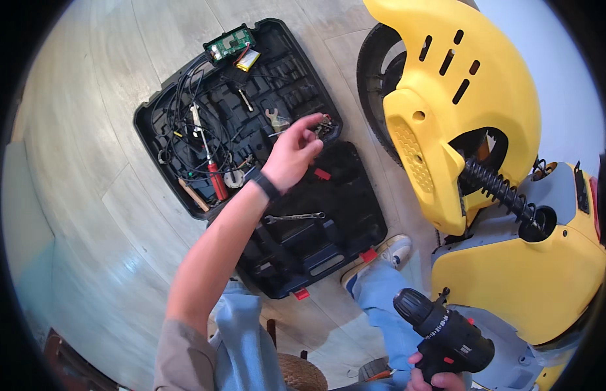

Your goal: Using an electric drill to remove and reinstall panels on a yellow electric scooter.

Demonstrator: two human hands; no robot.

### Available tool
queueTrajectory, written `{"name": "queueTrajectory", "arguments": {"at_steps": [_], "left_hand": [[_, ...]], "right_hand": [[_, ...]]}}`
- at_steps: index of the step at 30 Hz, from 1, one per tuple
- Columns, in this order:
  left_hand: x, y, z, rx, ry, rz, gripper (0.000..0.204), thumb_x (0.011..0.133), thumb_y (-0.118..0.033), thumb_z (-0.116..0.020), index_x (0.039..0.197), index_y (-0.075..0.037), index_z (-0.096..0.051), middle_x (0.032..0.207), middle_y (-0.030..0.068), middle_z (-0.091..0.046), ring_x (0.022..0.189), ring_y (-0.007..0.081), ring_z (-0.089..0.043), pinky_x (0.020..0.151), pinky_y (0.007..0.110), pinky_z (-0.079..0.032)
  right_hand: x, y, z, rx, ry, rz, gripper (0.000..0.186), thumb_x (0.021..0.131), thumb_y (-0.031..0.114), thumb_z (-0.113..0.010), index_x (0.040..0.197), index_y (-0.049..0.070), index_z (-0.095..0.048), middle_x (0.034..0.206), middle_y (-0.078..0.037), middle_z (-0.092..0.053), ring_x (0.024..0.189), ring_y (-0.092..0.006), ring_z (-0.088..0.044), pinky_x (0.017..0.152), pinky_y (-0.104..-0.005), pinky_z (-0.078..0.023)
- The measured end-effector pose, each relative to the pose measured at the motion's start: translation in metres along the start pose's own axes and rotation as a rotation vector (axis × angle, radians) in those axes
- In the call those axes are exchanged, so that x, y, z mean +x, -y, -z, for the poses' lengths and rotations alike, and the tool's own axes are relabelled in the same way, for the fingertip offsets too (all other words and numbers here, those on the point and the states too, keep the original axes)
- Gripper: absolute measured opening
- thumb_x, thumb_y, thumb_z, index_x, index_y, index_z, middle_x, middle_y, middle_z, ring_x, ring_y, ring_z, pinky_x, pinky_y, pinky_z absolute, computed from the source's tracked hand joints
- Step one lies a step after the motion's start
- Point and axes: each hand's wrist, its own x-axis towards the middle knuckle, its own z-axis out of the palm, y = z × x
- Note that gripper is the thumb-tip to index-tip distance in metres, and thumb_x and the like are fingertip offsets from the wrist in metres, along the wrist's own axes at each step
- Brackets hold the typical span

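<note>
My left hand (294,154) reaches over the right side of the black tool case (296,49). Its index finger stretches toward a cluster of small metal parts (325,126) in the corner; the other fingers are loosely bent, and nothing shows in them. Close by its knuckles lies a flat metal wrench piece (275,120). At the lower right, my right hand (440,381) grips a black cordless drill (458,339), its chuck tilted up and to the left. Most of that hand is cut off by the picture's lower edge.
The case holds black cables (185,98), a red-handled screwdriver (216,181), a green circuit board (230,44) and a combination wrench (295,217) in its nearer half. A yellow vehicle body (511,85) with a wheel and a coil spring (502,189) stands on the right.
</note>
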Motion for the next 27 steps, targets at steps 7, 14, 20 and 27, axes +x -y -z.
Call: {"name": "queueTrajectory", "arguments": {"at_steps": [7,14,20,27], "left_hand": [[-0.101,-0.070,-0.022,-0.922,0.293,0.129,0.008,0.099,-0.009,-0.058,0.104,-0.004,-0.057,0.098,0.0068,-0.052,0.079,0.0133,-0.055,0.068,0.024,-0.047],[-0.136,-0.084,-0.035,-1.059,0.396,0.092,0.010,0.098,-0.013,-0.060,0.102,-0.006,-0.055,0.097,0.0075,-0.049,0.081,0.0149,-0.053,0.064,0.025,-0.045],[-0.145,-0.077,-0.036,-1.110,0.371,0.099,0.010,0.098,-0.014,-0.059,0.103,-0.005,-0.055,0.096,0.0070,-0.048,0.082,0.0142,-0.051,0.066,0.025,-0.044],[-0.152,-0.074,-0.041,-1.085,0.341,0.113,0.012,0.098,-0.014,-0.061,0.106,-0.006,-0.058,0.095,0.0068,-0.049,0.082,0.0143,-0.051,0.067,0.026,-0.044]], "right_hand": [[-0.002,-0.002,-0.006,-0.104,0.060,-0.008,0.061,0.083,0.027,-0.070,0.129,-0.004,-0.045,0.067,-0.002,-0.044,0.051,-0.0110,-0.044,0.053,-0.0273,-0.041],[-0.004,-0.012,-0.008,-0.110,0.065,-0.037,0.060,0.083,0.026,-0.069,0.130,-0.003,-0.045,0.068,-0.003,-0.047,0.052,-0.0112,-0.045,0.054,-0.0280,-0.041],[-0.005,-0.019,-0.003,-0.108,0.066,-0.025,0.060,0.084,0.026,-0.069,0.130,-0.003,-0.045,0.069,-0.003,-0.046,0.052,-0.0113,-0.045,0.054,-0.0281,-0.040],[-0.006,-0.021,0.004,-0.097,0.097,-0.027,0.059,0.084,0.026,-0.069,0.130,-0.003,-0.046,0.069,-0.003,-0.047,0.052,-0.0113,-0.045,0.054,-0.0278,-0.040]]}}
